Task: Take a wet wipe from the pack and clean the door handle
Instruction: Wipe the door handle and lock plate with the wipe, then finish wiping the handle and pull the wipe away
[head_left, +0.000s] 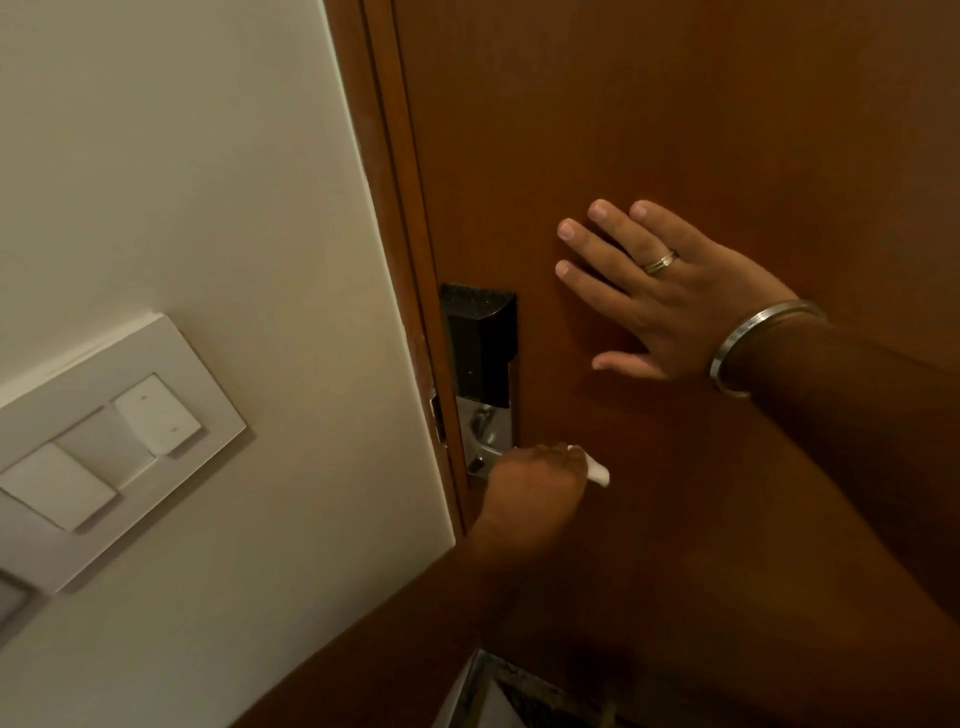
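My left hand (535, 480) is closed around the metal door handle (485, 457) with a white wet wipe (596, 472) under it; an end of the wipe sticks out to the right of my fingers. Most of the lever is hidden by this hand. Above the handle sits a black lock box (480, 343) on a silver plate. My right hand (660, 296) lies flat with fingers spread on the brown wooden door (675, 130), up and to the right of the lock. It wears a ring and a steel bangle. The wipe pack is not in view.
A cream wall (182, 182) fills the left side, with a white switch panel (104, 436) at mid-left. The brown door frame (395, 208) runs between wall and door. A metal-edged object (498, 691) shows at the bottom middle.
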